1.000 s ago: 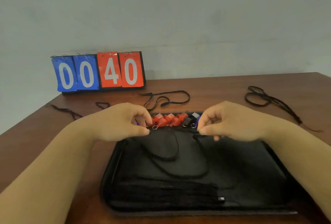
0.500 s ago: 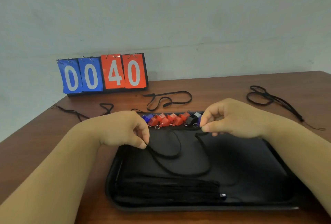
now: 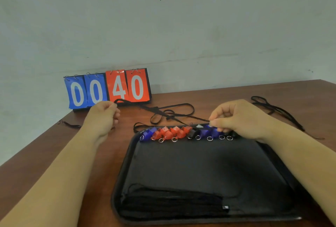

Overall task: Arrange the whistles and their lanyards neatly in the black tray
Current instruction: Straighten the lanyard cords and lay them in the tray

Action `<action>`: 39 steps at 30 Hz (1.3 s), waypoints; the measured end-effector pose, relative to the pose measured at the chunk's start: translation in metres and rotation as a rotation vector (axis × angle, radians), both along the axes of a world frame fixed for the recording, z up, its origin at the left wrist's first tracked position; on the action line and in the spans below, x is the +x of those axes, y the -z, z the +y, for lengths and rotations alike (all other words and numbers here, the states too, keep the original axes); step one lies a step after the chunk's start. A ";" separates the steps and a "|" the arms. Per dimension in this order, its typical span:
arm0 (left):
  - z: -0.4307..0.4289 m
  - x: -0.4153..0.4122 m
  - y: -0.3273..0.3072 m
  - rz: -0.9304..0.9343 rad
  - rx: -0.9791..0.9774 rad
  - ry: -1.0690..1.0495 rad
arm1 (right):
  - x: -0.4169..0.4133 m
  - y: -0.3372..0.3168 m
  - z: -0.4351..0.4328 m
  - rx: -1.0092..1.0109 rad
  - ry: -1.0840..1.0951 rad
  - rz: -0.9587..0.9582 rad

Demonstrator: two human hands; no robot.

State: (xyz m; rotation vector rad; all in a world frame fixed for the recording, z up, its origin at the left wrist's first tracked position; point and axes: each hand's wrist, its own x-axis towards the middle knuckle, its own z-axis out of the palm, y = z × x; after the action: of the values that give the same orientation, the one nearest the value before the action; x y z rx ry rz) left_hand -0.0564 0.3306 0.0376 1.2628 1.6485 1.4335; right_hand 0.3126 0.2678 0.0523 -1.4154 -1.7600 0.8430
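tray middle open, whistles line far rim; lanyards near rim

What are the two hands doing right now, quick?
Left hand: closed, gripping one end of a black lanyard.
Right hand: closed, pinching the other end of that lanyard between thumb and fingers.

The reddish-brown wooden counter is smooth with a faint sheen. The black rectangular tray looks matt. The red and blue whistles are shiny plastic with bright metal split rings. The black cord lanyards are dull woven fabric. The blue and red flip scoreboard has glossy cards.
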 end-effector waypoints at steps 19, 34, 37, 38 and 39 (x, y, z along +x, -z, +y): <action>0.006 -0.010 -0.004 -1.413 0.088 0.067 | -0.001 -0.006 -0.009 -0.115 -0.030 -0.067; 0.007 -0.008 0.007 -0.969 0.013 0.056 | -0.013 -0.009 -0.021 -0.113 -0.214 -0.193; -0.004 0.006 -0.002 -0.811 0.044 0.199 | -0.014 -0.008 -0.021 -0.105 -0.219 -0.210; -0.008 0.011 -0.005 -0.759 0.056 0.238 | -0.015 -0.008 -0.020 -0.107 -0.222 -0.214; -0.013 0.016 -0.009 -0.694 0.066 0.264 | -0.015 -0.007 -0.020 -0.111 -0.226 -0.218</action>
State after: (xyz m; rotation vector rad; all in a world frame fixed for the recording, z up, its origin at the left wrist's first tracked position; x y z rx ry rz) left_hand -0.0402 0.3172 0.0465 0.8299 0.9413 1.5309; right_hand 0.2975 0.2474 0.0593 -1.4425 -2.0967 0.9457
